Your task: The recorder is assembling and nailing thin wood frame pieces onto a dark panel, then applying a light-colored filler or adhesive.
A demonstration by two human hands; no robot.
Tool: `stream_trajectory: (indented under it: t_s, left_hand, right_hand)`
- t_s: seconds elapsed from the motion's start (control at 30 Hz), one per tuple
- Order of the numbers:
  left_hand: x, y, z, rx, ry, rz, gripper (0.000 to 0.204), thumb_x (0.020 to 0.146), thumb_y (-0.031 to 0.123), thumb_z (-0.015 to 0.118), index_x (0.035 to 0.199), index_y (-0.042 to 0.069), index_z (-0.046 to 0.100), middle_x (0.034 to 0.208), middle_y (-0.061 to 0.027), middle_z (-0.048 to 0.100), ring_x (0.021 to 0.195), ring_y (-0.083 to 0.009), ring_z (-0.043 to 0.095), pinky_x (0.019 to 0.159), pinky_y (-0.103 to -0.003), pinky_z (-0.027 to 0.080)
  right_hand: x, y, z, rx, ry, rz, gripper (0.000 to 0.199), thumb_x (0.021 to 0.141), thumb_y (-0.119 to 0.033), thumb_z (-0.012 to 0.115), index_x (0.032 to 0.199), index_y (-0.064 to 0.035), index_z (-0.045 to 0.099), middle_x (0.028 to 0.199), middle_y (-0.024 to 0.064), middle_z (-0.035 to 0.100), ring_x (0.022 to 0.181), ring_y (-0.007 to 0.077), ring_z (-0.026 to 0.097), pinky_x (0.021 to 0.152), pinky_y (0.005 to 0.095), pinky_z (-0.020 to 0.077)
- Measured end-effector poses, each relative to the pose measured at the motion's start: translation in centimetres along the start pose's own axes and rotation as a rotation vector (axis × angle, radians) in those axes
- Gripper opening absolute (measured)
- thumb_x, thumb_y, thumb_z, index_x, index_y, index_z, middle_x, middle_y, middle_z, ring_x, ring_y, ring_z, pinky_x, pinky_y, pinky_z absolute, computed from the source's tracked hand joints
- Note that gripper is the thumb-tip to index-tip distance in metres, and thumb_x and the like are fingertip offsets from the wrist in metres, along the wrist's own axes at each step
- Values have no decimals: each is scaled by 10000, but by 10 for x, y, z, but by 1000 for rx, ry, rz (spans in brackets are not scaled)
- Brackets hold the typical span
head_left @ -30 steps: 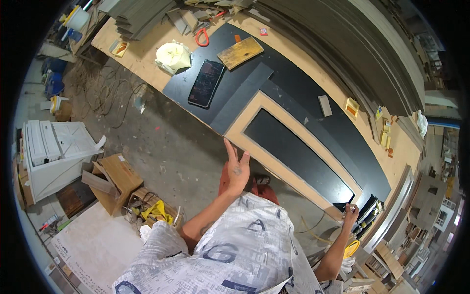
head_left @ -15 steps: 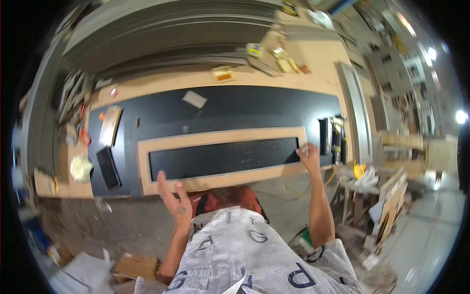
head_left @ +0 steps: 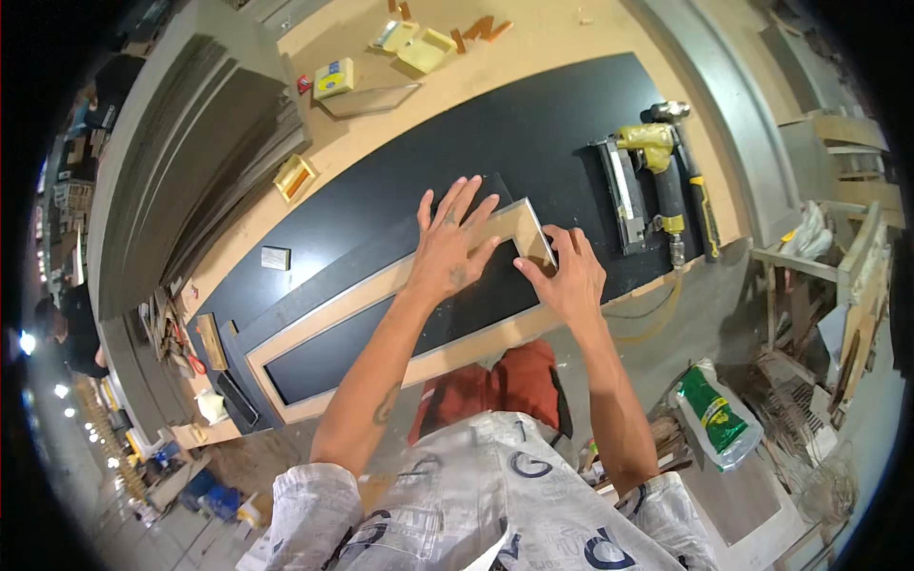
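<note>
A long rectangular wooden frame (head_left: 333, 312) with light faces lies flat on a black panel (head_left: 543, 119). My left hand (head_left: 447, 252) reaches over the frame near its right end. Its fingers are spread across the far long side and the black surface beyond. At the short right end, my right hand (head_left: 574, 278) has its thumb on the inner side and its fingers on the outer side, gripping that end piece. Beside it on the panel lie a yellow and black air nailer (head_left: 649, 157) and a hammer (head_left: 703, 195).
Grey boards (head_left: 205, 143) are stacked at the far left. Small yellow boxes (head_left: 427, 49) and brown pieces sit on the far bench top. A small pale block (head_left: 276, 258) rests on the panel. Below the bench at right are a green and white bag (head_left: 719, 414) and an air hose (head_left: 671, 309).
My left hand has moved from the frame's near left corner to its right end. My right hand stays at the right end. My view has turned toward the right, and the frame appears more slanted.
</note>
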State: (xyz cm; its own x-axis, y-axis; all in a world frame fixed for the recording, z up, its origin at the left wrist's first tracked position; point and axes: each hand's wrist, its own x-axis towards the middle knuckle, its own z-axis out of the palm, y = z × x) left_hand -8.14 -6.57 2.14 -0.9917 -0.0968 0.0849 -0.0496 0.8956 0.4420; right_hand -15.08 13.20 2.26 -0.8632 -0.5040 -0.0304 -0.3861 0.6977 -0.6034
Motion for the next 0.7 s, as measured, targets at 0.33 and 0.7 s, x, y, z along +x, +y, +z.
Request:
stream_trajectory:
  t_s: [0.33, 0.7]
  left_hand:
    - [18, 1, 23, 81, -121, -57, 618, 834, 423, 649, 1402, 227, 506, 1556, -104, 326, 1436, -301, 278, 1139, -566, 135]
    - [19, 3, 22, 215, -209, -23, 346, 936, 488, 529, 1254, 409, 640, 1549, -150, 320, 1423, -355, 271, 1130, -557, 132]
  right_hand:
    - [6, 6, 8, -3, -31, 54, 520, 745, -339, 795, 1154, -83, 602, 973, 94, 540, 873, 270, 543, 713, 397, 445]
    - [11, 4, 3, 50, -115, 103, 498, 775, -336, 779, 1170, -83, 614, 987, 88, 549, 815, 249, 518, 681, 382, 417]
